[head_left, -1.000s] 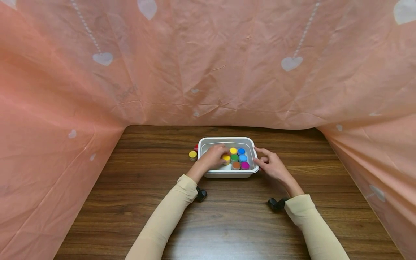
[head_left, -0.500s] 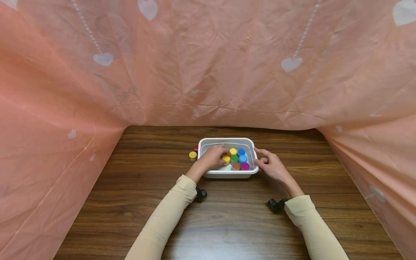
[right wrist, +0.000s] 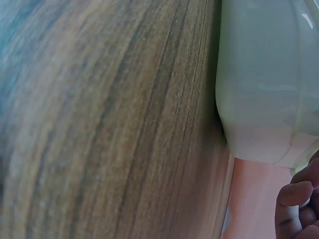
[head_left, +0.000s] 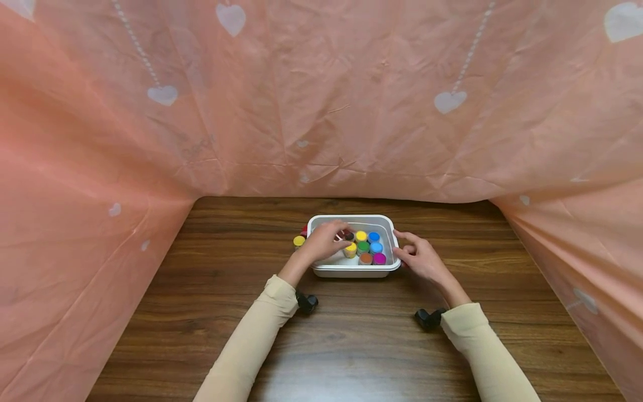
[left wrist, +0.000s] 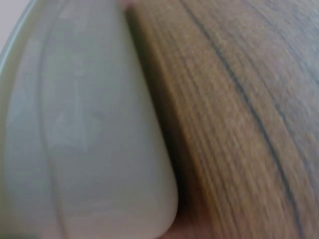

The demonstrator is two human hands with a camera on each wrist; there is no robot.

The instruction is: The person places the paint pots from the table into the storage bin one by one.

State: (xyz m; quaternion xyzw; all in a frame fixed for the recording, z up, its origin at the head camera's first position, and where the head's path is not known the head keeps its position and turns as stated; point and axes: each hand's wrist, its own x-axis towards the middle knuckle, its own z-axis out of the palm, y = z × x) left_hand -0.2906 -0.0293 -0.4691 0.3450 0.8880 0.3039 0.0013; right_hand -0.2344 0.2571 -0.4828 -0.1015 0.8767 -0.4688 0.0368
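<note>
A white plastic tub [head_left: 351,274] stands on the wooden table, holding several small paint pots with coloured lids. My left hand [head_left: 321,241] reaches over its left side, thumb and fingers spread apart around a dark-lidded pot [head_left: 349,237] and a dark red patch [head_left: 340,235]. Just past the thumb is a yellow-lidded pot [head_left: 350,249]. Green [head_left: 363,247], brown [head_left: 365,258] and purple [head_left: 379,258] lids show farther right. My right hand [head_left: 421,258] holds the tub's right rim with thumb and index finger; its curled fingers [right wrist: 294,194] appear at the tub's corner in the right wrist view.
Outside the tub on the left are another yellow-lidded pot [head_left: 298,241] and a red thing [head_left: 303,229], both partly hidden. A pink curtain [head_left: 321,111] with white hearts encloses the table's back and sides. Black camera mounts [head_left: 428,318] hang below the wrists.
My left hand has drawn back slightly left and its thumb has parted from the yellow-lidded pot, uncovering that pot and the dark-lidded one. The right hand keeps its place on the tub.
</note>
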